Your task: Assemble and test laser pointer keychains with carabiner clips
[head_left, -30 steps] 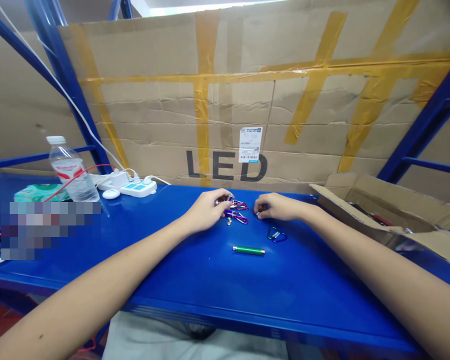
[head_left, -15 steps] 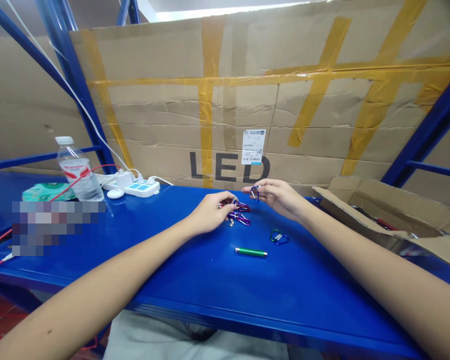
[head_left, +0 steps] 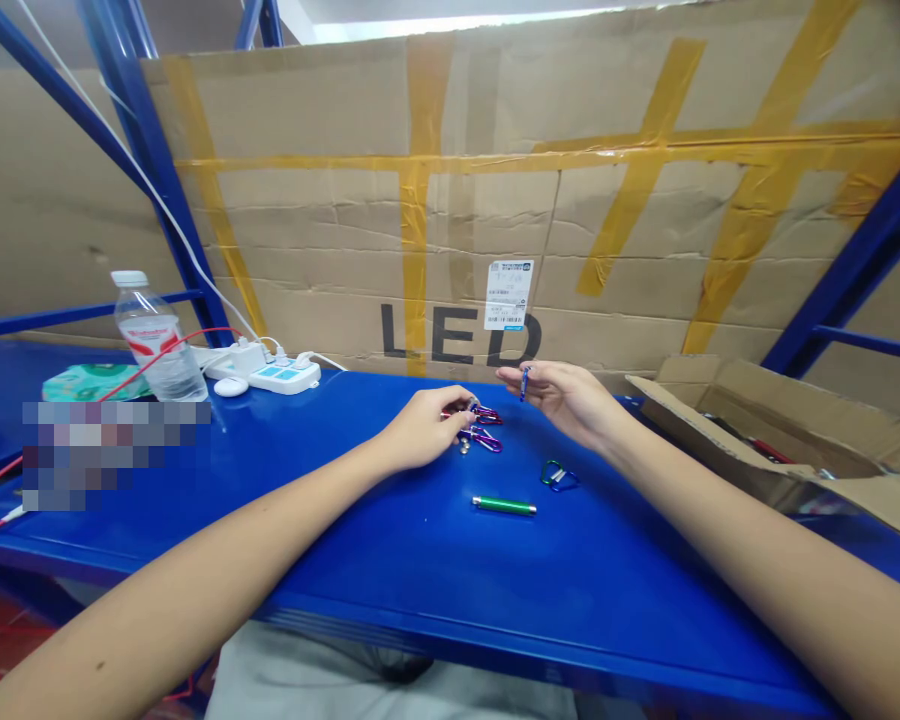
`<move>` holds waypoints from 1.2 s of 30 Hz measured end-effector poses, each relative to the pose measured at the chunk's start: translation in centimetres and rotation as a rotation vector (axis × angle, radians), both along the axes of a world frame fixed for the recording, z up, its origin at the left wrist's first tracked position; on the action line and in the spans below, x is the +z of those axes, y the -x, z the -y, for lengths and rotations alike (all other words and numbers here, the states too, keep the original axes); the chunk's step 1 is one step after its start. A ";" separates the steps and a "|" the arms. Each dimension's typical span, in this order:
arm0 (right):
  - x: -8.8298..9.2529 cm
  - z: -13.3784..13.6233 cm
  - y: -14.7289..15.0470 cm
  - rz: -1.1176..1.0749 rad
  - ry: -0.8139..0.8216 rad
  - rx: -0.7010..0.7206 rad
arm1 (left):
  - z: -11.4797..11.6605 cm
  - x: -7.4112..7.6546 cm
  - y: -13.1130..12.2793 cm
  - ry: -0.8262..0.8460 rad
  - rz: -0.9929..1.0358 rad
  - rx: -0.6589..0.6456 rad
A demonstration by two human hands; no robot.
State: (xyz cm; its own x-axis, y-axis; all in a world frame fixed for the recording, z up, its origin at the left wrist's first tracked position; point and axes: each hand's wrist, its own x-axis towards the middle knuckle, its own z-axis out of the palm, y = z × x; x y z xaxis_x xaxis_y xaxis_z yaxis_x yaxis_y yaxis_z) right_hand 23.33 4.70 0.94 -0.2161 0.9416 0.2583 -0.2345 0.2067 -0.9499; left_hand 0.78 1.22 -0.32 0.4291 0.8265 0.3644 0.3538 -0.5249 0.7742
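My right hand (head_left: 566,400) is raised above the back of the table, a blue carabiner (head_left: 524,385) pinched between its fingers and turned nearly edge-on. To its left, my left hand (head_left: 429,428) has its thumb and fingers closed at a small cluster; a shiny bit shows at the fingertips, too small to name. Red carabiners (head_left: 489,415) and a purple carabiner (head_left: 484,440) lie against those fingers, partly covered by them. Small round metal pieces (head_left: 463,447) sit just below. Nearer to me rest a green carabiner (head_left: 547,472), a blue carabiner (head_left: 567,482) overlapping it, and a green metal tube (head_left: 504,506).
An open cardboard box (head_left: 757,470) with dark and red items stands at the right. At the left are a water bottle (head_left: 157,345), a green packet (head_left: 90,382) and a white power strip (head_left: 285,376) with cables. A large taped cardboard panel (head_left: 330,240) closes off the back.
My right hand has shifted slightly right, and the blue carabiner in it has turned from showing its loop to nearly edge-on. My left hand has hardly moved.
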 end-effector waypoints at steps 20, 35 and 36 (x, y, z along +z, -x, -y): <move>1.0 2.5 1.2 0.462 -0.096 0.164 | -0.2 -0.1 0.1 -0.078 -0.088 0.020; 0.4 3.5 1.7 0.883 -0.647 0.084 | 0.7 0.3 -0.3 -0.303 -0.205 0.077; 0.4 3.6 1.8 0.863 -0.611 0.128 | 0.8 0.3 -0.4 -0.285 -0.178 0.077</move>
